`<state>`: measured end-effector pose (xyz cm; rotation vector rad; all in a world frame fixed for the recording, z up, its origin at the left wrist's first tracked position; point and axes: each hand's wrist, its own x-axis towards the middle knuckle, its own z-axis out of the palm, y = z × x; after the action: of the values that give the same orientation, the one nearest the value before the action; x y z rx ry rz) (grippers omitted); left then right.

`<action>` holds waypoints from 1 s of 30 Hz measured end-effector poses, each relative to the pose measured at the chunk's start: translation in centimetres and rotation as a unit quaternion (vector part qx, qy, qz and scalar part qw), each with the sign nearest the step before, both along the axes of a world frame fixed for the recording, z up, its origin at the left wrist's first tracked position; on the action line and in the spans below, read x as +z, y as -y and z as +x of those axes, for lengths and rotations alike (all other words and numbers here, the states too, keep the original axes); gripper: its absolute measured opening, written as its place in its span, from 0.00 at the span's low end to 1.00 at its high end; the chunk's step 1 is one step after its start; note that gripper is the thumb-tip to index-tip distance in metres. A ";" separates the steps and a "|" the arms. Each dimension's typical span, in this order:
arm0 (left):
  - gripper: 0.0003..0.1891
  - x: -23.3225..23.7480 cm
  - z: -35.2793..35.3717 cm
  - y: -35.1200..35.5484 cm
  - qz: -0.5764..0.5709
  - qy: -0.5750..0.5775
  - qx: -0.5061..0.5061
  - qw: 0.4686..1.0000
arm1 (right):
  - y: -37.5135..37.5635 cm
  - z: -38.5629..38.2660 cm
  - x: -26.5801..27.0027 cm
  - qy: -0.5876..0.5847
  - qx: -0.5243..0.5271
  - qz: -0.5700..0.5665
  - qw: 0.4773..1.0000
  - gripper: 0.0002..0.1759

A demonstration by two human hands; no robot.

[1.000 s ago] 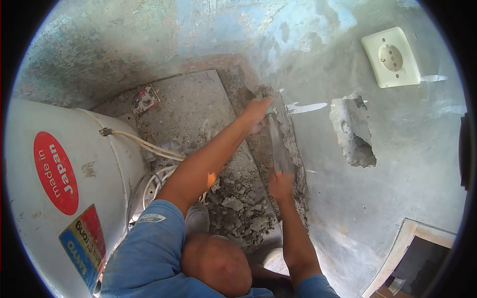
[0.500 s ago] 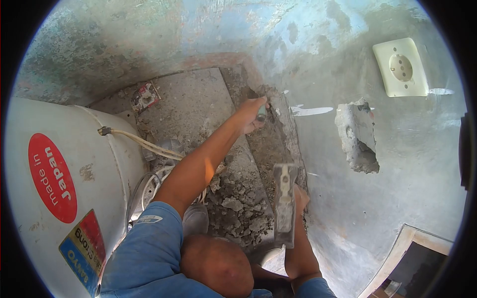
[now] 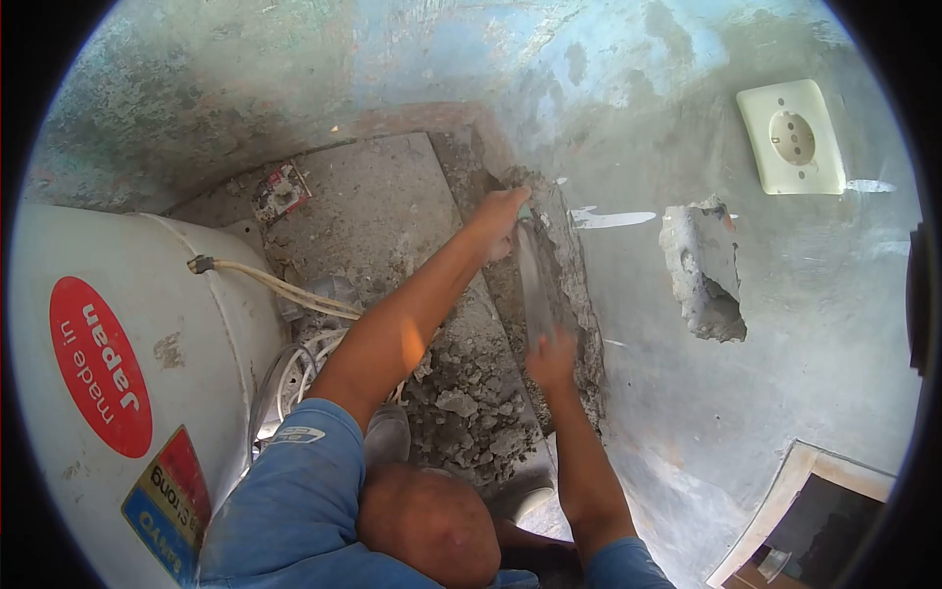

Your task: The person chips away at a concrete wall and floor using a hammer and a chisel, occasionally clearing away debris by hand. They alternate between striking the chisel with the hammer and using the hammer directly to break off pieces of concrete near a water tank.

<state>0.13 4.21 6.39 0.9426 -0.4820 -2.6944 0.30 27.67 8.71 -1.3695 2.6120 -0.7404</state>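
My left hand (image 3: 502, 221) is wrapped round a chisel (image 3: 525, 210) at the foot of the wall, in the corner. Only its greenish end shows; the blade is hidden. My right hand (image 3: 551, 359), blurred by motion, grips a hammer (image 3: 533, 280) whose smeared length reaches up to the chisel's end. Both hands are over a rough broken trench (image 3: 564, 314) running along the wall's base. Beside it lies a heap of broken rubble (image 3: 461, 412) on the floor slab.
A white tank-like appliance (image 3: 186, 334) with stickers stands at left, with a cable (image 3: 285, 287) hanging from it. A crumpled packet (image 3: 282, 191) lies on the slab (image 3: 363, 206). The right wall carries a socket (image 3: 793, 137), a chipped hole (image 3: 705, 270) and a framed opening (image 3: 814, 520).
The hammer has swung from a raised position near my body, down and forward to the chisel, with my right hand moving forward and left. My left hand stays nearly in place.
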 end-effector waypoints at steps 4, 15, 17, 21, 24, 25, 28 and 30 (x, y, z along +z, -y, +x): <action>0.17 -2.1 0.2 -0.8 -0.010 0.006 -0.010 1.000 | 0.9 1.5 2.4 0.086 -0.067 0.056 0.992 0.09; 0.14 -0.9 -0.7 0.2 0.006 0.014 -0.015 1.000 | 0.3 1.6 3.4 0.063 -0.068 0.048 0.995 0.10; 0.14 -1.6 -0.8 0.6 -0.005 0.023 -0.019 1.000 | 0.0 1.3 3.7 0.057 -0.037 0.016 0.998 0.12; 0.13 -1.1 -1.0 0.3 -0.009 0.007 -0.026 1.000 | 0.5 -0.8 -0.2 0.055 -0.025 -0.013 0.998 0.12; 0.13 -3.3 -2.3 0.2 0.002 -0.002 -0.012 1.000 | 1.6 -0.9 -0.1 0.088 -0.102 0.111 0.985 0.10; 0.13 -3.3 -1.3 -1.2 0.017 0.007 -0.017 1.000 | 1.0 0.0 1.0 0.093 -0.096 0.119 0.984 0.09; 0.13 -3.0 -1.2 -0.2 0.013 -0.013 -0.027 0.999 | 0.4 1.8 3.4 0.158 -0.105 -0.043 0.981 0.10; 0.12 -3.2 -1.6 0.2 0.008 -0.015 -0.025 1.000 | 0.3 1.3 2.6 0.075 -0.079 -0.081 0.991 0.10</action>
<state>-1.52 4.05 3.16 0.9053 -0.4853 -2.7560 1.60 27.33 11.31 -1.1013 2.6110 -1.0542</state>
